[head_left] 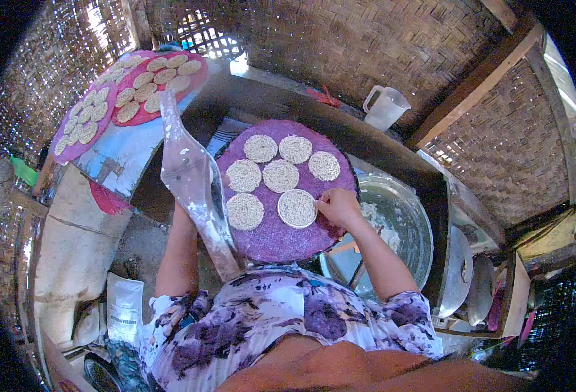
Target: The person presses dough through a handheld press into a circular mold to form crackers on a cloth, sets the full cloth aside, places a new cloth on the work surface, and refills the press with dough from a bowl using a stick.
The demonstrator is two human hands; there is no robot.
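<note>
My right hand [339, 208] pinches the edge of a thin pale ring mold [297, 226] at the right side of a round purple mat [275, 245]. A disc of pale noodle-like strands [297, 206] fills the ring. Several similar discs, such as the one in the middle [280, 176], lie on the same mat. My left forearm [178, 261] passes behind a long, greyish, flour-smeared lever-like piece [193, 166]. That piece hides my left hand, so its fingers cannot be made out; it is nearest to the mat's left edge.
Beyond the left arm, pink and red mats [164, 108] carry more discs on a worn blue-white surface [121, 157]. Right of the purple mat stands a wide metal basin [425, 225] with whitish residue. A clear plastic jug [387, 108] is on the back ledge. Woven walls enclose the space.
</note>
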